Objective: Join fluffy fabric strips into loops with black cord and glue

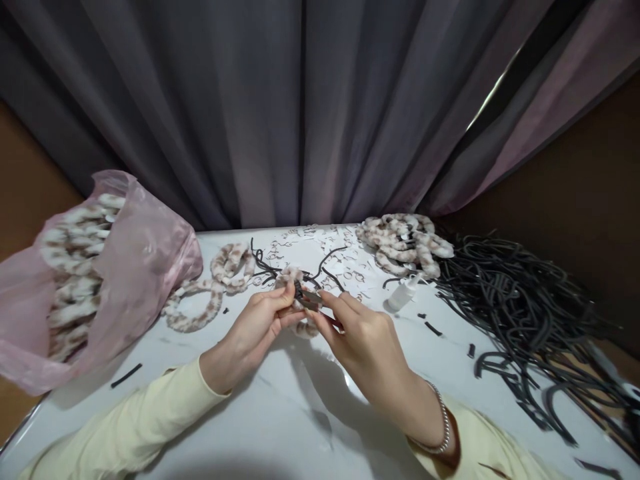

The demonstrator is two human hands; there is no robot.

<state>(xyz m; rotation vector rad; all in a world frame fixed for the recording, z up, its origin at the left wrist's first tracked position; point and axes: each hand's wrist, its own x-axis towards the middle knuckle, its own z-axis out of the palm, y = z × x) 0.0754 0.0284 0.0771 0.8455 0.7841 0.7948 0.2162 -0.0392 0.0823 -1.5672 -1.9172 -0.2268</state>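
Near the middle of the white table, my left hand [257, 325] is closed on a fluffy white and brown piece [291, 275] with a dark end at my fingertips. My right hand [363, 340] pinches a dark grey tool [311, 298] that looks like tweezers or small pliers, its tip against that dark end. Part of the fluffy piece hangs below my fingers. The exact contact between tool and piece is partly hidden by my fingers.
On the white table [240, 413] lie fluffy loops [195, 310], a fluffy heap [407, 243], black strips [515, 293], a small white bottle [401, 293] and scattered small pieces [345, 267]. A pink bag [150, 253] of fluffy strips stands left. Curtains [270, 113] hang behind.
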